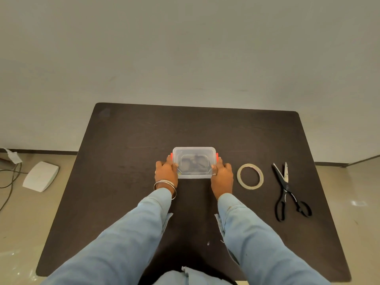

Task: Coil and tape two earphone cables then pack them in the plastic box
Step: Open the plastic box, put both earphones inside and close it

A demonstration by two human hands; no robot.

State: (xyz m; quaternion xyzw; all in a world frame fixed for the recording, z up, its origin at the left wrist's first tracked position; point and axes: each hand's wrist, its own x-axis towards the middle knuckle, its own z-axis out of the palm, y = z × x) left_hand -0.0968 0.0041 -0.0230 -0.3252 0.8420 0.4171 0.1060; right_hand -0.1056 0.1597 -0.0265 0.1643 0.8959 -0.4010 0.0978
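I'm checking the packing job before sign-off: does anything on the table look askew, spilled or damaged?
Nothing stands out. The plastic box sits square on the table with its lid on, left hand and right hand gripping its ends. The tape roll lies flat; the scissors lie partly open beside it.

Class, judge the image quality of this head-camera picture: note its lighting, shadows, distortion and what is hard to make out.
Head view: soft, even lighting with faint shadows; wide-angle lens bows the dark rectangular table edges; dark shapes inside the clear lidded plastic box with orange clips are hazy through the lid; the beige tape ring and black-handled scissors read clearly; left hand and right hand slightly soft.
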